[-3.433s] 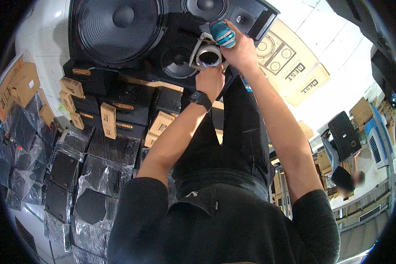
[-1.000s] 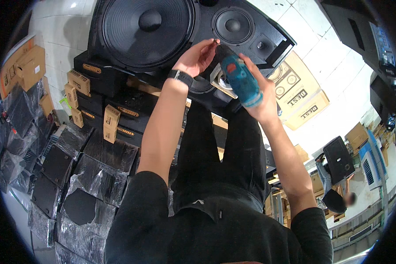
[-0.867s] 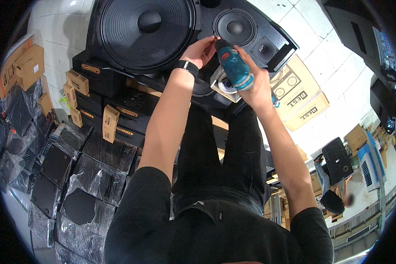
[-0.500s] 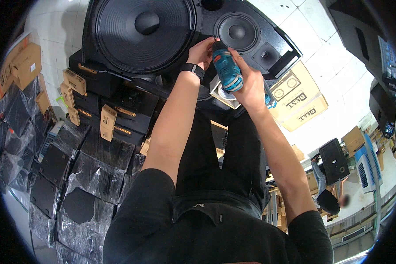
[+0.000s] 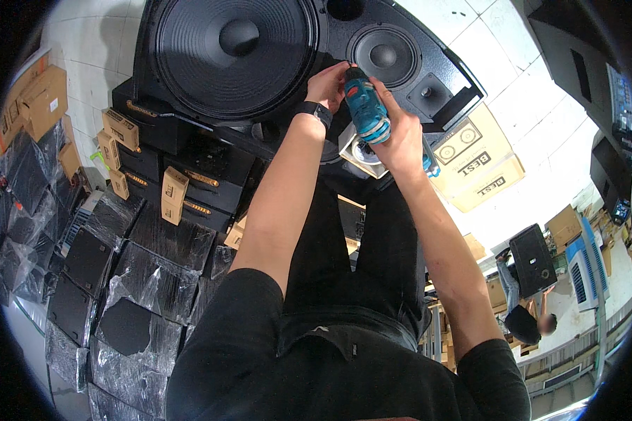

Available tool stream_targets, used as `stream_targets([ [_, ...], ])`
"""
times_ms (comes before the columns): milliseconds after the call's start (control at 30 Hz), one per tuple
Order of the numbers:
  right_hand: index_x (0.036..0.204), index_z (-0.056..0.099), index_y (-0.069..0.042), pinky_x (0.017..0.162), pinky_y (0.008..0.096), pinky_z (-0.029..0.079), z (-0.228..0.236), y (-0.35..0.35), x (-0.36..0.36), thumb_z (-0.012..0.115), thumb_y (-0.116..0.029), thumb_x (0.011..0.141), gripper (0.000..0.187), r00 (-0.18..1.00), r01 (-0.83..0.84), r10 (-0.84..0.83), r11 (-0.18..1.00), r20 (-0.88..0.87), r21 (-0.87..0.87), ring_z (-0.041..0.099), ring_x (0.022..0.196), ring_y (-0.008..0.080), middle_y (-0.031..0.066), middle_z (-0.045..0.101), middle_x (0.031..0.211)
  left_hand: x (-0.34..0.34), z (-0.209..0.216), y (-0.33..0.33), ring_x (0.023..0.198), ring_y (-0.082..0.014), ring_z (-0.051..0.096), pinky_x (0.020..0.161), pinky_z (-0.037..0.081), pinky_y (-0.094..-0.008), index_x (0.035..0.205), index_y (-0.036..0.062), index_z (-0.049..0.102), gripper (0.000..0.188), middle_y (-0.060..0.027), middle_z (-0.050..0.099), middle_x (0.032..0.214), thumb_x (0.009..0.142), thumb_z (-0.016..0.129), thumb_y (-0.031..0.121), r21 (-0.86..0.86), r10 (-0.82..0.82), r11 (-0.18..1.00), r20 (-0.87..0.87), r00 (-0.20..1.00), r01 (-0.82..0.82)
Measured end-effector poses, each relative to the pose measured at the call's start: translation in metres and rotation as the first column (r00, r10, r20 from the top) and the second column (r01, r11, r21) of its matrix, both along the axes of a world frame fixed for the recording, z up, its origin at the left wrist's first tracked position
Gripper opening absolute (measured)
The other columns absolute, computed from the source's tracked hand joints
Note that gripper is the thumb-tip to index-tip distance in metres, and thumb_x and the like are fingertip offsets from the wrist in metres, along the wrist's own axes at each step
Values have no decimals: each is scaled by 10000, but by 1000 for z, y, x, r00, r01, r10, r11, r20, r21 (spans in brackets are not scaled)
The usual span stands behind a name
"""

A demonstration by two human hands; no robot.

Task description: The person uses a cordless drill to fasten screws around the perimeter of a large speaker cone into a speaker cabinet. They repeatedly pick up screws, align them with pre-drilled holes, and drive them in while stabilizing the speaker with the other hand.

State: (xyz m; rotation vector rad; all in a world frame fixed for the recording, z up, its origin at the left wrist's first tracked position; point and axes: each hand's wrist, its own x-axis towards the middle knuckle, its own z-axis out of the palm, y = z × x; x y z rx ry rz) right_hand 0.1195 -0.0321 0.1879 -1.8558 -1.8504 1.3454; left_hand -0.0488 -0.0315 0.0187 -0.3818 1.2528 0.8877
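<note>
A teal and black cordless drill (image 5: 365, 107) is gripped in my right hand (image 5: 402, 140), its nose aimed at the front of a black speaker cabinet (image 5: 434, 52). My left hand (image 5: 326, 87), with a black band on its wrist, is pinched by the drill's tip; whatever its fingers hold is hidden. They are between a large woofer cone (image 5: 235, 49) and a smaller round driver (image 5: 384, 55). A small horn (image 5: 429, 91) is set in the cabinet's right part. Under the drill, a pale-edged open box (image 5: 361, 156) with something round in it is partly covered.
Black cabinets with small cardboard boxes (image 5: 173, 196) on them stand at left, beside many plastic-wrapped black units (image 5: 154, 281). A printed carton (image 5: 477, 158) lies right of the big cabinet. Far right, another person (image 5: 525, 321) is at a black speaker (image 5: 534, 259).
The picture has shifted slightly, the cabinet appearing a little lower and farther right. Both hands and the drill keep about the same place against it. The other person's head has moved slightly.
</note>
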Motion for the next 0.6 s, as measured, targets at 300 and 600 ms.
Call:
stream_targets([
  [300,1553,584,-182,802,492,611,3,9,-2,822,-105,786,807,997,-53,54,998,62,-15,755,920,456,278,756,1006,-3,-24,-5,844,-139,717,684,576,-274,1128,5,782,201,-60,776,998,1001,767,161,22,-69,997,81,994,67],
  [600,1570,573,-282,811,525,598,10,15,-4,862,-157,790,841,980,-154,156,988,122,-27,757,916,450,239,758,967,-2,16,9,861,-149,729,732,588,-309,1202,50,778,226,-32,791,1043,1002,770,156,-68,-222,975,-171,960,213],
])
